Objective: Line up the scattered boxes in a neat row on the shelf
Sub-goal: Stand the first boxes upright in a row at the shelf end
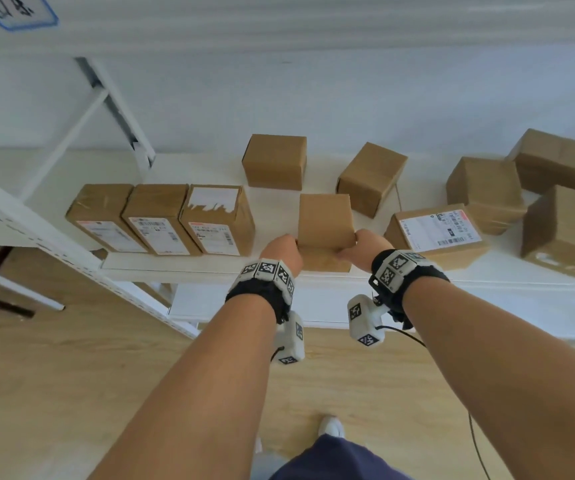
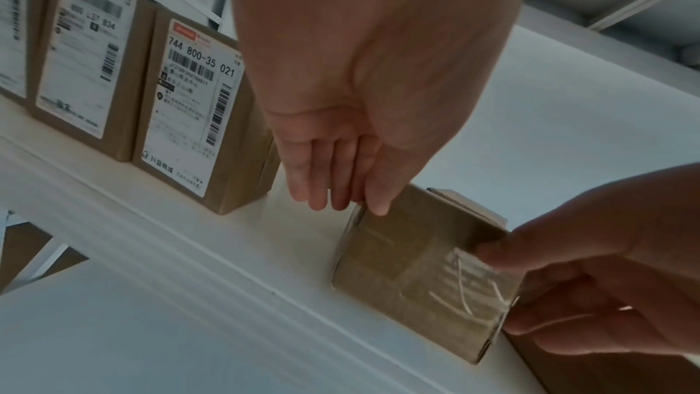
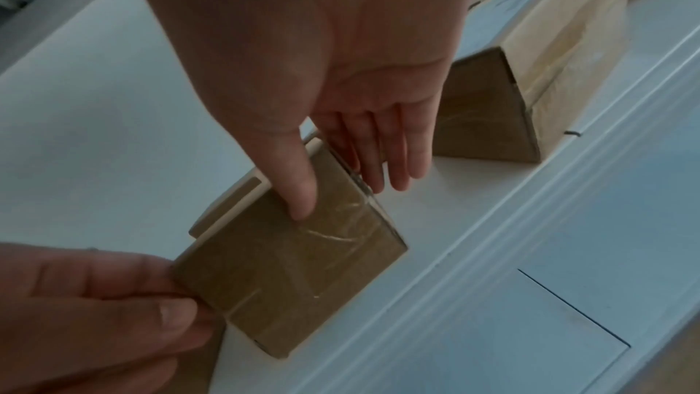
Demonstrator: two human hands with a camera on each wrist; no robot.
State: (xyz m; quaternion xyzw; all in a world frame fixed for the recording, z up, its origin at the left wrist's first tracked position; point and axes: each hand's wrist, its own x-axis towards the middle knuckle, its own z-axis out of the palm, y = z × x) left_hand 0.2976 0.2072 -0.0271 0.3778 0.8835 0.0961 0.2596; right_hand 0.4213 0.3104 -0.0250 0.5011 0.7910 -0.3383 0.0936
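Note:
A plain brown box [image 1: 325, 220] stands at the front edge of the white shelf [image 1: 175, 268], a small gap to the right of a row of three labelled boxes [image 1: 161, 220]. My left hand [image 1: 284, 252] grips its front left corner and my right hand [image 1: 362, 249] its front right corner. In the left wrist view my left hand [image 2: 348, 202] has its fingers down the side of the box [image 2: 409, 265] and its thumb at the front edge. In the right wrist view my right hand [image 3: 341, 196] lays its thumb on the taped front face of the box [image 3: 295, 274].
Further back stand two plain boxes [image 1: 275, 161] [image 1: 370, 178], both askew. A flat labelled box [image 1: 438, 233] lies just right of my right hand. Three more boxes [image 1: 486, 192] crowd the right end. A slanted white upright [image 1: 116, 109] rises at the left.

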